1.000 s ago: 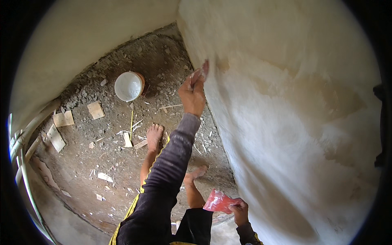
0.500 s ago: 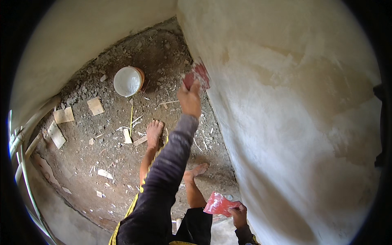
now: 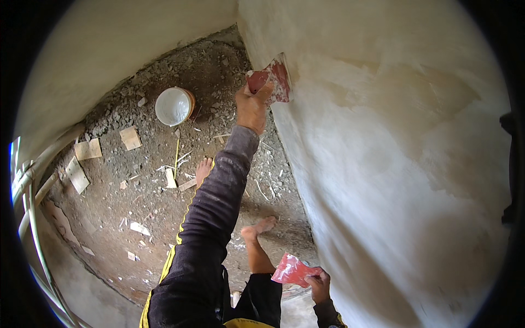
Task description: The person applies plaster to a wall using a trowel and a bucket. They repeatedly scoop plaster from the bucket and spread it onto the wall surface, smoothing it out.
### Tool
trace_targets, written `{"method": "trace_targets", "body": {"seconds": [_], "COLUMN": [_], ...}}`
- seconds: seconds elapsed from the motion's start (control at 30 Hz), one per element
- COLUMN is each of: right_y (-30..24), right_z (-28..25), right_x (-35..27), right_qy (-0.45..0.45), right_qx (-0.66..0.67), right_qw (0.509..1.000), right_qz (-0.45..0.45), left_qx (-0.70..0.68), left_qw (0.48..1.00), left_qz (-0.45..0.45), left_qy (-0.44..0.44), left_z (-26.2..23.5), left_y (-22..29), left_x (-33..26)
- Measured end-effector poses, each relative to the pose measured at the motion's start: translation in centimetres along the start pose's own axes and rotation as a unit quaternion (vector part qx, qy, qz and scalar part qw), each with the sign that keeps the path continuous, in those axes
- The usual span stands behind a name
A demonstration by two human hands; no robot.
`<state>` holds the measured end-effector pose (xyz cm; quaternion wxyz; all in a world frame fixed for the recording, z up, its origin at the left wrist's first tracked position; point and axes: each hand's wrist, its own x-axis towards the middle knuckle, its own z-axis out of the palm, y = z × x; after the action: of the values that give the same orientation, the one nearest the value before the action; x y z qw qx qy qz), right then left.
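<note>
Our L grip (image 3: 253,107), upper centre, clamped on red scraper (image 3: 280,80), shifts up-frame, so we now work wall (image 3: 383,158) there; R grip (image 3: 319,285), lower right, clamps 2nd scraper (image 3: 292,270).

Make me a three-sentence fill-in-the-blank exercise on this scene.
1. The left hand holds a putty scraper against the wall on the picture's ____ side.
2. The right hand holds a second putty scraper, coloured ____.
3. Inside, the bucket is coloured ____.

Missing words: right; red; white.
</note>
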<state>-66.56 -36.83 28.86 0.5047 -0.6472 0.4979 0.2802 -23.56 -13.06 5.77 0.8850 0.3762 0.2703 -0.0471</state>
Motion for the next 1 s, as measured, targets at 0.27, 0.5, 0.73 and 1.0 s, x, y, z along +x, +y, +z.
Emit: {"method": "trace_targets", "body": {"seconds": [0.27, 0.5, 0.73, 1.0], "right_y": [0.5, 1.5, 1.9, 1.9], "right_z": [-2.0, -3.7, -5.6, -6.3], "right_x": [-0.3, -1.0, -1.9, -2.1], "right_qy": [-0.003, -0.011, 0.008, 0.003], "right_qx": [-0.014, 0.006, -0.002, 0.001], "right_qw": [0.999, 0.999, 0.999, 0.999], "right_qz": [-0.041, -0.043, -0.047, -0.051], "left_qx": [0.009, 0.066, 0.125, 0.232], "left_qw": [0.999, 0.989, 0.975, 0.921], "left_qz": [0.053, 0.133, 0.183, 0.301], "left_qy": [-0.002, 0.000, 0.009, -0.086], "left_z": [3.2, 8.2, 12.8, 9.6], "left_y": [1.7, 3.3, 5.2, 3.5], "left_x": [-3.3, -9.2, -14.9, -18.8]}}
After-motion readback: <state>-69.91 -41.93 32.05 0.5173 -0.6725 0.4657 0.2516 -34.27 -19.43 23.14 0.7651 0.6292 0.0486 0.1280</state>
